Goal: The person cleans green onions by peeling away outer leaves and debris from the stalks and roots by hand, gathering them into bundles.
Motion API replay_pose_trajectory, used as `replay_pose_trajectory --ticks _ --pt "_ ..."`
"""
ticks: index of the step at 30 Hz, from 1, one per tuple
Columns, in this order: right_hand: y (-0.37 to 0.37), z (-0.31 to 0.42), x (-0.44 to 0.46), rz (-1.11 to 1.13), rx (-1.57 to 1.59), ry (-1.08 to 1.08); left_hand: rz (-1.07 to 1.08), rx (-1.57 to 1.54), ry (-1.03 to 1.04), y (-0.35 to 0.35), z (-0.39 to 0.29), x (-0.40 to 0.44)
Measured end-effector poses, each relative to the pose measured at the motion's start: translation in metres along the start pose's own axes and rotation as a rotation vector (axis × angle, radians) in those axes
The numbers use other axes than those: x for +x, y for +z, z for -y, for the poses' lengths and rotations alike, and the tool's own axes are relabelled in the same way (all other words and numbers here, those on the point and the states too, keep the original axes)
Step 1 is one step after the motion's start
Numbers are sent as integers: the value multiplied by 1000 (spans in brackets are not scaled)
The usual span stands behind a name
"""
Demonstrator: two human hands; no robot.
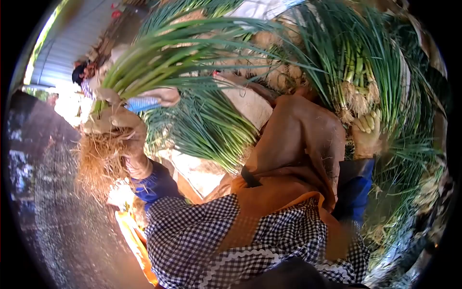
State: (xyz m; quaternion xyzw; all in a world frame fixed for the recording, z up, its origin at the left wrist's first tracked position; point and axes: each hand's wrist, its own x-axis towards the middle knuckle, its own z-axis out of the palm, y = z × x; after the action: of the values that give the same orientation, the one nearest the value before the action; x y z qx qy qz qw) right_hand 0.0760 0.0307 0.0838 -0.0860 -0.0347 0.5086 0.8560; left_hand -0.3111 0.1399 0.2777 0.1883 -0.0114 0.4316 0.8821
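Observation:
My left hand (113, 120), out at the left, is wrapped round a large bunch of green onions (159, 65). The leaves of this bunch fan up and to the right, and its tangled brown roots (103, 161) hang below the fist. At the right, my right hand (366, 132) has its fingers curled in. Just above its knuckles are the pale roots of another bunch of green onions (356, 72); whether the fingers grip part of it or something else I cannot make out. More green onions (207, 127) lie between the hands, beside my bent leg.
An orange cloth (284, 178) and a black-and-white checked garment (192, 231) cover my lap. Loose leaves (402, 192) lie on the right, and further onions (276, 72) are heaped ahead. Another person (86, 77) is at the far left, near a corrugated wall (67, 43).

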Motion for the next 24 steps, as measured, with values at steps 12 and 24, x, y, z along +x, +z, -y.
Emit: replay_pose_trajectory --ticks 12,24 --pt "-61 76 -40 -91 -215 80 -642 858 262 -180 -95 -108" --pt "-128 134 -112 -609 -1045 72 -909 707 -465 -434 93 -258"
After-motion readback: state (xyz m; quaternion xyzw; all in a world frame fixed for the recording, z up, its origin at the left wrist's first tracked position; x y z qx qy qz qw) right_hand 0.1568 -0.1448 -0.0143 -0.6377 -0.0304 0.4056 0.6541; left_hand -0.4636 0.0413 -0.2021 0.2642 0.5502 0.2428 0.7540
